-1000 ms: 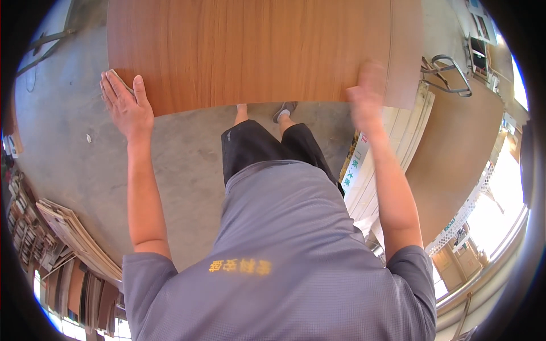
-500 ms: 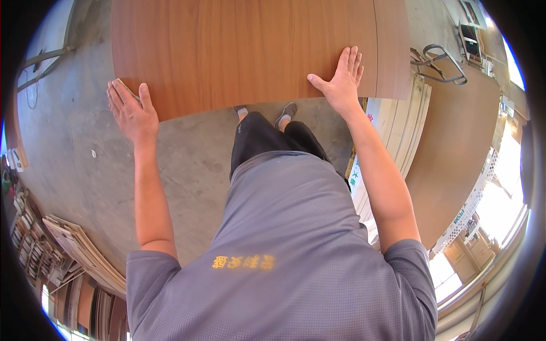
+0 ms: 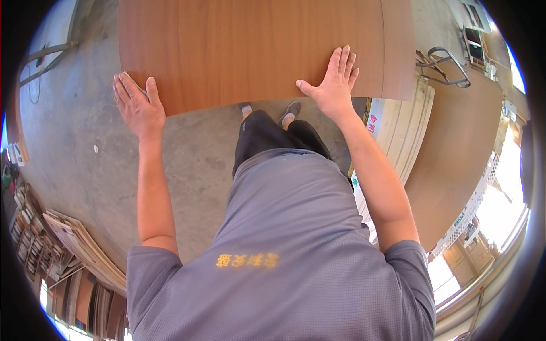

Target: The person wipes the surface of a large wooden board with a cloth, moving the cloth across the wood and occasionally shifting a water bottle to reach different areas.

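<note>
A large reddish-brown wood veneer sheet [image 3: 256, 45] fills the top of the view, held flat in front of me. My left hand [image 3: 136, 105] grips its near left corner, fingers spread along the edge. On the sheet's near right part, my right hand [image 3: 333, 85] lies flat with the fingers apart, palm down. Below the sheet's edge I see my dark trousers and shoes on the concrete floor [image 3: 74, 142].
A stack of pale boards [image 3: 406, 136] stands to my right, with a big brown panel [image 3: 460, 153] beyond it. A metal cart handle [image 3: 441, 65] shows at upper right. Piles of thin wood sheets [image 3: 79, 250] lie at lower left.
My right hand has moved from the sheet's near edge onto its top face and now rests flat there. The left hand stays on the corner.
</note>
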Tool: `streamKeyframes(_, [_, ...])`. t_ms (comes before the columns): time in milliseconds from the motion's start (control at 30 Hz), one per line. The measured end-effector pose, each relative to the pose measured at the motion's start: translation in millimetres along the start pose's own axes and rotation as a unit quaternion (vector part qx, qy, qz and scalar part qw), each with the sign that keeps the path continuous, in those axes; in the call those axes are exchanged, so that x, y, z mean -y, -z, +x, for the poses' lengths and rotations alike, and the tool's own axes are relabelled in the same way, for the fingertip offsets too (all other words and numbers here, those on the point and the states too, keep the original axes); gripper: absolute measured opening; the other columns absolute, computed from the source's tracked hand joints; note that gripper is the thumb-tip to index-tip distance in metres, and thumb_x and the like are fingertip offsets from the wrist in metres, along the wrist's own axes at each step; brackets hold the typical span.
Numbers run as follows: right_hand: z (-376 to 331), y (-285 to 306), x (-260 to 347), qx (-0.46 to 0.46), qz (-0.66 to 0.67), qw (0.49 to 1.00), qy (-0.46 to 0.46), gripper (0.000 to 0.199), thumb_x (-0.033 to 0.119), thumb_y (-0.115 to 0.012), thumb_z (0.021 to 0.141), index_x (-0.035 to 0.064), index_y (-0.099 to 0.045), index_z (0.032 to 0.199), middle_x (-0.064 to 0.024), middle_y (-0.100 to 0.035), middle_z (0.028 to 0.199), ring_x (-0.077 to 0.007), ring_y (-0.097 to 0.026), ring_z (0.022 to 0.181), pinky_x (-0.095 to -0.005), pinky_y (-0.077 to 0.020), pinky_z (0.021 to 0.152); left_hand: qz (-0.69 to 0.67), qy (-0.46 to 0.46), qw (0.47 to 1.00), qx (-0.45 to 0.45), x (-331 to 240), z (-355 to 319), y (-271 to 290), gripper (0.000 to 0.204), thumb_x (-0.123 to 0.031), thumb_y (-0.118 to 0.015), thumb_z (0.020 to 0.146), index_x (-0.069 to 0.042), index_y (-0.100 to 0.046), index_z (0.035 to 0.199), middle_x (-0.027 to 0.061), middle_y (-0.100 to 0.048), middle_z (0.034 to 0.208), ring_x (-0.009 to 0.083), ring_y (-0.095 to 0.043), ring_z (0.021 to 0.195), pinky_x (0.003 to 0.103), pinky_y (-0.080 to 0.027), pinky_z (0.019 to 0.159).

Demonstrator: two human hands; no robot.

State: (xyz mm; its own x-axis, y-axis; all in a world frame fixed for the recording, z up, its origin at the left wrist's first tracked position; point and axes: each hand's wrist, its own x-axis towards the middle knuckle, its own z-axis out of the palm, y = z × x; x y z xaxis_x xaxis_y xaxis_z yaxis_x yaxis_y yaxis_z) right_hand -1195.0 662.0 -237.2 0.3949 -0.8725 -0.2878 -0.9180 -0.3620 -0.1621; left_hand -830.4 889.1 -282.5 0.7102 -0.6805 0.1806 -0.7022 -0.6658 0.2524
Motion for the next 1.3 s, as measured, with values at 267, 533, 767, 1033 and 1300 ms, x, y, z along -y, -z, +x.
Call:
streamKeyframes(267, [0, -3, -7, -0.003, 0.051, 0.998, 0.022, 0.12, 0.048, -0.076, 0.085, -0.0036, -0.007, 0.169, -0.022, 0.0, 0.179, -0.0381, 0.005, 0.166, -0.0537, 0.0009, 0.133, -0.011, 0.008, 1.0, 0.003, -1, 1, 1, 0.083, -0.061, -0.042, 0.11, 0.002, -0.033, 0.163, 0.0229, -0.033, 0.17, 0.0395, -0.028, 0.159, 0.049, -0.025, 0.131])
streamKeyframes(533, [11, -4, -25, -0.031, 0.055, 0.998, -0.008, 0.109, 0.045, -0.072, 0.094, 0.0011, -0.008, 0.17, -0.018, 0.0, 0.18, -0.0342, 0.005, 0.167, -0.0523, 0.003, 0.133, -0.01, -0.003, 1.0, -0.004, 0, 1, 0, 0.082, -0.058, -0.045, 0.11, 0.003, -0.033, 0.163, 0.0235, -0.033, 0.17, 0.0403, -0.029, 0.159, 0.049, -0.025, 0.131])
streamKeyframes(767, [12, 4, -33, 0.005, 0.055, 0.998, 0.017, 0.12, 0.055, -0.075, 0.089, -0.0013, -0.006, 0.17, -0.0186, 0.0, 0.18, -0.0339, 0.005, 0.166, -0.0505, 0.0019, 0.133, -0.019, -0.004, 1.0, -0.012, 1, 0, 1, 0.081, -0.057, -0.046, 0.11, 0.004, -0.034, 0.162, 0.0244, -0.034, 0.169, 0.0409, -0.03, 0.158, 0.049, -0.026, 0.13])
streamKeyframes(1033, [19, 1, 6, 0.012, 0.028, 0.999, 0.02, 0.127, 0.056, -0.079, 0.084, -0.0053, -0.007, 0.168, -0.0263, -0.001, 0.178, -0.0422, 0.006, 0.165, -0.0571, 0.0018, 0.132, 0.003, -0.011, 1.0, -0.018, 2, 0, 0, 0.082, -0.058, -0.047, 0.109, 0.006, -0.036, 0.161, 0.0253, -0.036, 0.168, 0.0407, -0.031, 0.157, 0.049, -0.026, 0.13])
streamKeyframes(1300, [21, -13, 92, 0.026, 0.045, 0.992, 0.116, 0.121, 0.049, -0.077, 0.086, -0.0065, -0.007, 0.168, -0.0258, -0.001, 0.178, -0.0407, 0.006, 0.165, -0.0553, 0.0026, 0.133, -0.001, 0.0, 1.0, -0.025, 1, 0, 0, 0.079, -0.057, -0.045, 0.11, 0.003, -0.038, 0.161, 0.0219, -0.037, 0.169, 0.0385, -0.032, 0.157, 0.049, -0.027, 0.129])
